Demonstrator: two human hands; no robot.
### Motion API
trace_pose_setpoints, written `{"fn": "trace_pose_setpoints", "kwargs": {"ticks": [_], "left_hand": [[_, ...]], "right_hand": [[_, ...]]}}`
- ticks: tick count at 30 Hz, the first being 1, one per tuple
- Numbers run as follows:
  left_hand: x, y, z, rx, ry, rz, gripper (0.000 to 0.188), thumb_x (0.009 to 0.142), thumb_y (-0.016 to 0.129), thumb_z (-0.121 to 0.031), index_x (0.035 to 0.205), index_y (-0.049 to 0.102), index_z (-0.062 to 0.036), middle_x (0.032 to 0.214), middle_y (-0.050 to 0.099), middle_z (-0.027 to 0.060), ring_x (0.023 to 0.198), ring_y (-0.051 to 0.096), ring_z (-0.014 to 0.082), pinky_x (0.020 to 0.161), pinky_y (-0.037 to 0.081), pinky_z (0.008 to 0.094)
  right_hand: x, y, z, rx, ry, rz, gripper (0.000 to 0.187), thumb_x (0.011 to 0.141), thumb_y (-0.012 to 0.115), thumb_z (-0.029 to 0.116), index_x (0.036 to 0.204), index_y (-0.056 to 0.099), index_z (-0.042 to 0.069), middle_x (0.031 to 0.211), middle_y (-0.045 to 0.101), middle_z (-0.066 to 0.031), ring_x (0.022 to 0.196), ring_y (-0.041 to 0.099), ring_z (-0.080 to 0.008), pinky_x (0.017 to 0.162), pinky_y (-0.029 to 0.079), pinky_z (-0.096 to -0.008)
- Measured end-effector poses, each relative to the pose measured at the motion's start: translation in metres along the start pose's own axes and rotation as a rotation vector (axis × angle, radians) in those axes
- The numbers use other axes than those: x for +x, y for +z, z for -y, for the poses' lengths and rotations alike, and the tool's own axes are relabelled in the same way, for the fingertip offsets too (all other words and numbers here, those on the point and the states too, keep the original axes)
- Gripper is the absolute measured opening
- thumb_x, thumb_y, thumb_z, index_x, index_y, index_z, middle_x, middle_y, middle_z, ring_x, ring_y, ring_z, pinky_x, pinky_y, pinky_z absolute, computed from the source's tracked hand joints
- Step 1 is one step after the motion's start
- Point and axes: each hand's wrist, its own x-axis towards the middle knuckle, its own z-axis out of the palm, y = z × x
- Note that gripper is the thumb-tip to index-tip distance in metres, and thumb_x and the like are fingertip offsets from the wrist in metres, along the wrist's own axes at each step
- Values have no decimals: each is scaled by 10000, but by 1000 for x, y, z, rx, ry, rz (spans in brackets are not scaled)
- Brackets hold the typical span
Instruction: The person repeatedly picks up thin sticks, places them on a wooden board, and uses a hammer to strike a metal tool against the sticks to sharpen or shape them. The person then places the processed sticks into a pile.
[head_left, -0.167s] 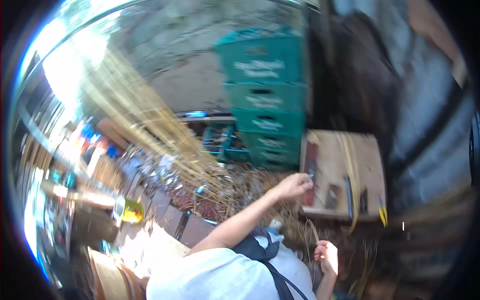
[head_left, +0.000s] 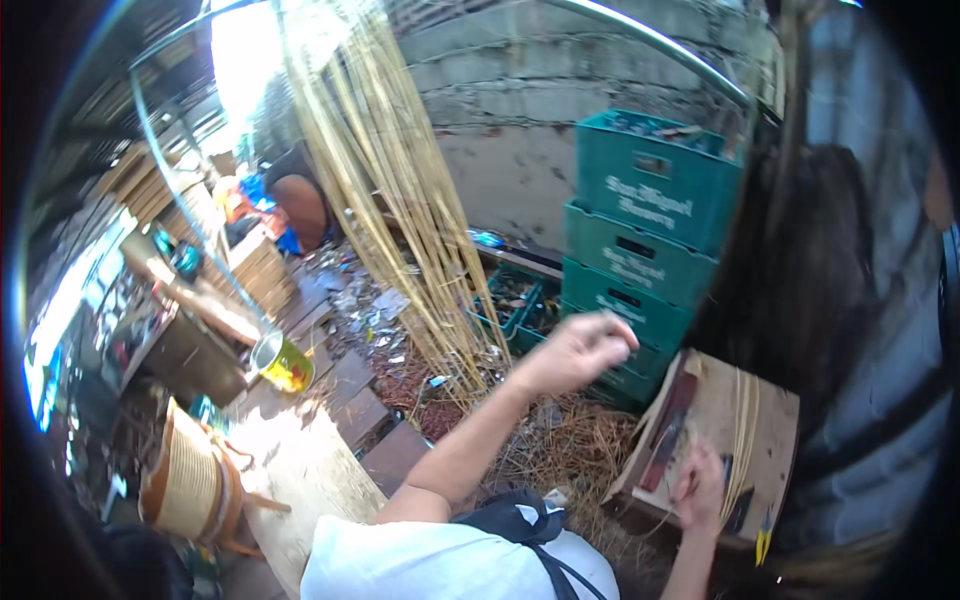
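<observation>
My left hand is raised in front of the green crates, its fingers curled together; whatever it may hold is hidden. Lower down, my right hand is over the near part of a wooden box, fingers bent, with a faint thin strip trailing from it. Several long pale strips lie along the box's top. Left of them rests a dark red bar. A yellow-handled tool hangs at the near right corner.
Stacked green crates stand behind the box. Long pale poles lean at the back, and brown shavings cover the ground. On the left are a tin can, a wound-cord stool and a pale plank.
My view has swung left, so the crates and box appear farther right. My left hand has come away from the box's left edge; my right hand has moved up over the box.
</observation>
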Motion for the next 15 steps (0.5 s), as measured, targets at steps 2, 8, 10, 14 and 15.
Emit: {"fn": "trace_pose_setpoints", "kwargs": {"ticks": [2,8,10,14,15], "left_hand": [[-12,-80,-58,171,170,-251,152,930,495,-111,962,634,-56,623,435,-52,537,425,41,468,379,222],[3,-223,-211,186,683,-1015,286,987,434,-271,966,587,-30,570,367,-37,430,216,43,400,176,208],[2,-260,-274,544,759,-1032,296,962,465,-293,1025,531,-11,680,344,21,552,233,75,483,208,230],[35,-307,-338,1256,499,-1020,445,912,525,-336,1142,417,28,901,298,139,796,267,138,649,272,274],[47,-317,-345,1271,477,-989,496,900,541,-347,1171,388,38,957,287,168,857,276,154,691,288,285]], "right_hand": [[50,70,41,-61,-110,146,207,931,474,143,1104,530,42,622,471,31,420,414,-36,322,332,-159],[153,318,178,-89,-562,470,188,961,442,210,1057,543,84,641,446,44,407,358,-30,338,287,-194],[147,421,218,-198,-772,719,307,967,472,205,1257,508,109,605,394,47,454,318,14,382,266,-155],[94,560,263,-406,-1343,804,368,871,514,93,1239,526,80,730,519,-4,478,375,-58,399,298,-207],[63,568,303,-647,-1535,727,393,864,499,77,1256,521,88,731,527,-13,452,367,-62,399,305,-207]]}}
